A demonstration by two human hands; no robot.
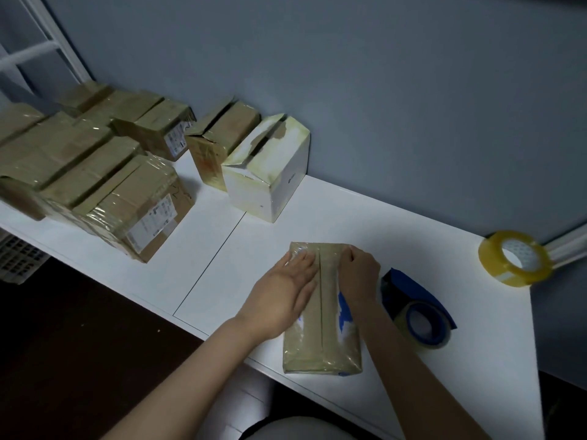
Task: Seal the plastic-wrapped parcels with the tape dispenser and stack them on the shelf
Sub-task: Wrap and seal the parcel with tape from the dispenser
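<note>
A flat brown parcel (320,341) wrapped in clear plastic lies on the white table (222,265) in front of me. My left hand (286,293) lies flat on its left half with straight fingers pointing to the far end. My right hand (357,274) has curled fingers pressing on the parcel's far right corner; whether it pinches tape or film there I cannot tell. The blue tape dispenser (416,309) with a clear roll rests on the table just right of the parcel, held by neither hand.
A spare roll of clear tape (514,258) stands at the table's far right corner. Several taped brown boxes (104,173) crowd the far left, with an open brown box (219,144) and a white box (270,173) against the grey wall. A white frame (41,46) rises at far left.
</note>
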